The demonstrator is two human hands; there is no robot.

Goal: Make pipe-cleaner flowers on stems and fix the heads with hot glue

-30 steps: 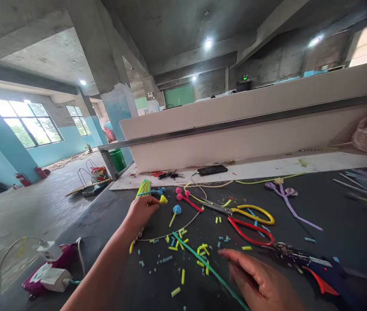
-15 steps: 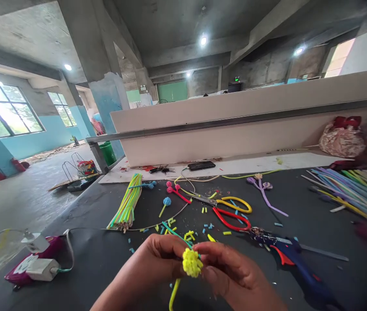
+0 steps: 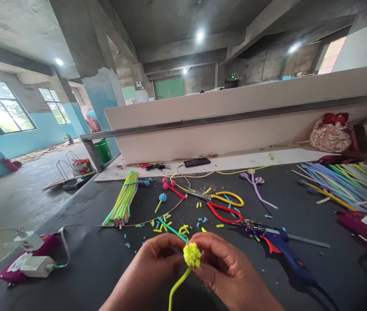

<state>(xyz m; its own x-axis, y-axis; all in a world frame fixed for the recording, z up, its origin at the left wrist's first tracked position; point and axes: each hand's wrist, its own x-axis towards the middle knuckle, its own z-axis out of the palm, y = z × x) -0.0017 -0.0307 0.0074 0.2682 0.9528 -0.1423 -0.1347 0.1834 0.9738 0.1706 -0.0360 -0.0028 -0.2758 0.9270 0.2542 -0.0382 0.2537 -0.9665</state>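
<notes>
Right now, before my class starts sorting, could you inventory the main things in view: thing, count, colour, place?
Ball on stem: one, yellow, between the hands
Stem bundle: one, mostly yellow-green, table left
Blue-headed stem: two, one across the bundle, one right of it
Pink-headed stem: one, pink, left of scissors
Branched stem: one, mostly purple, right of scissors
Scissors: one, red and yellow handles, table centre
Cut bits: many, yellow and blue, scattered
Glue gun: one, blue, right of scissors
Loose stems: many, mixed, far right
Phone: one, black, rear ledge
Bag: one, red and pink, rear right
Bin: one, green, behind table
Left hand: one, bare, beside the ball
Right hand: one, bare, pinching the ball
</notes>
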